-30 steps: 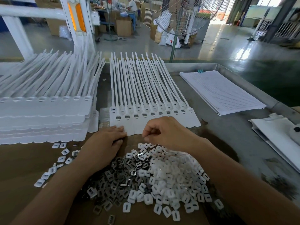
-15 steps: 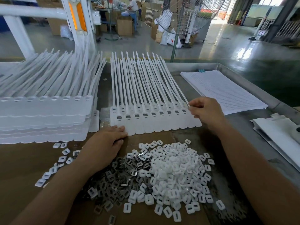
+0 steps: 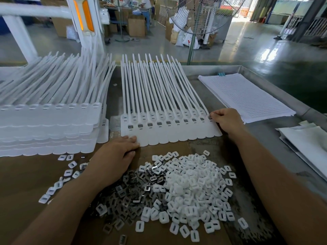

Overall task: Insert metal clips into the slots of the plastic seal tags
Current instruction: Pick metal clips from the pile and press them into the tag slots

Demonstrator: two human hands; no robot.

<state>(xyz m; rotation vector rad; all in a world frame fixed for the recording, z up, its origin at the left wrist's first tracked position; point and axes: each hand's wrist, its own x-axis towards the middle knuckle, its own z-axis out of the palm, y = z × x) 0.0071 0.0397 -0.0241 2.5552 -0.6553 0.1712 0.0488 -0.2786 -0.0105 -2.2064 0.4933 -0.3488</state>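
Pinching what looks like a grey metal clip (image 3: 210,118) on the rightmost white plastic seal tag (image 3: 215,129), right hand (image 3: 225,121); left hand (image 3: 113,158) fingers (image 3: 131,139) flat on the tag row (image 3: 164,134) near edge.

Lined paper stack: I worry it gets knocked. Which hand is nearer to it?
Right. The right hand pinches a metal clip at the rightmost seal tag, just beside the lined paper stack; the left hand rests on the row's opposite end, well away.

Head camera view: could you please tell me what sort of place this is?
Most likely a factory assembly station: stacks of white plastic seal tags, a heap of metal clips, and cardboard boxes on the wide workshop floor behind.
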